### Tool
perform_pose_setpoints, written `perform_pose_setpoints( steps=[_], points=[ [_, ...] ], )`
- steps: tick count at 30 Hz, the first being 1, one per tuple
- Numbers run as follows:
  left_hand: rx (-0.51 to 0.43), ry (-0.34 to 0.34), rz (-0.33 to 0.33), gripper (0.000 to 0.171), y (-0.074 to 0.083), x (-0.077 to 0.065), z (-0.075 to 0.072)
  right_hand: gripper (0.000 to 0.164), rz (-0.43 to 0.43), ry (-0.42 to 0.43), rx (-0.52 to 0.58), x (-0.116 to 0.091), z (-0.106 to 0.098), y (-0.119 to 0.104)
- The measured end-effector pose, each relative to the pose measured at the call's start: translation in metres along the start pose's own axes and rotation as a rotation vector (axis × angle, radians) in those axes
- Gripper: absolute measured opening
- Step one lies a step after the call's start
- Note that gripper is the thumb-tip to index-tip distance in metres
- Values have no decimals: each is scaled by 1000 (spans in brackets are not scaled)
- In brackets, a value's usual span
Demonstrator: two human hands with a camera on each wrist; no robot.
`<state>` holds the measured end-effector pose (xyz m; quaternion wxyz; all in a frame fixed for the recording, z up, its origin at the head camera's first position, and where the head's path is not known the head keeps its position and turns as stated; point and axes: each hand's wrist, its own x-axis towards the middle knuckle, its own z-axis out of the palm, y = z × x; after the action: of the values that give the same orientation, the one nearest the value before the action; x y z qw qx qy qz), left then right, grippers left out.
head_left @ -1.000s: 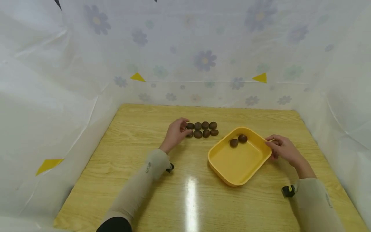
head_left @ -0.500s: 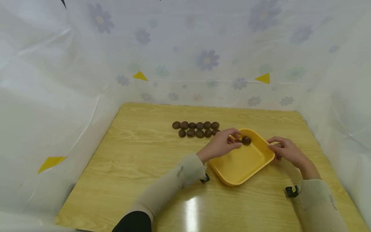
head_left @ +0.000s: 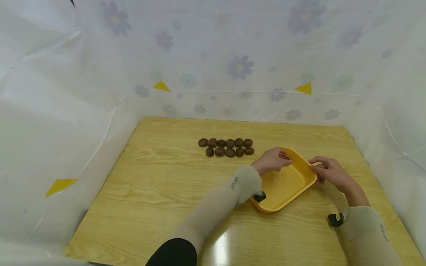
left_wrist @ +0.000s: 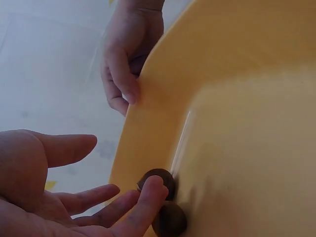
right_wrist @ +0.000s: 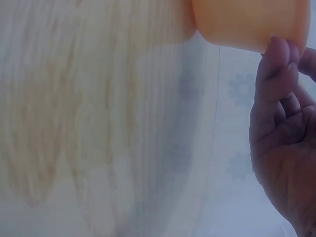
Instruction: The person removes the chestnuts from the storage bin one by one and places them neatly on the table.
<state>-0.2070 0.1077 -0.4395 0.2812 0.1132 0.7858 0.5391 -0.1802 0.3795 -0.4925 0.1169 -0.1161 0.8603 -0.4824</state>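
Note:
My left hand (head_left: 273, 159) reaches over the left rim into the yellow plastic tray (head_left: 290, 188). In the left wrist view its fingertips touch two dark brown chestnuts (left_wrist: 170, 223) lying against the tray's inner wall, while its thumb stands apart from them. The head view mostly hides those chestnuts behind the fingers. At the tray's right corner my right hand (head_left: 332, 175) pinches the rim between thumb and fingers, seen also in the right wrist view, where the hand (right_wrist: 284, 133) meets the tray's outer wall (right_wrist: 247, 24).
Left of the tray, several chestnuts (head_left: 230, 152) lie in two close rows on the wooden table (head_left: 149, 177). White flowered sheeting (head_left: 213, 74) walls off the back and sides. Yellow tape pieces (head_left: 60, 187) are stuck on the sheeting.
My left hand has moved right, from the left end of the chestnut rows into the tray. More chestnuts show at the rows' left end, uncovered by the hand. My right hand still holds the rim.

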Motion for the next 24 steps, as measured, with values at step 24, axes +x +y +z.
perform_pose_setpoints(
  steps=[24],
  points=[
    [558, 153, -6, 12, -11, 38, 33, 37, -5, 24, 0, -3, 3, -1]
  ],
)
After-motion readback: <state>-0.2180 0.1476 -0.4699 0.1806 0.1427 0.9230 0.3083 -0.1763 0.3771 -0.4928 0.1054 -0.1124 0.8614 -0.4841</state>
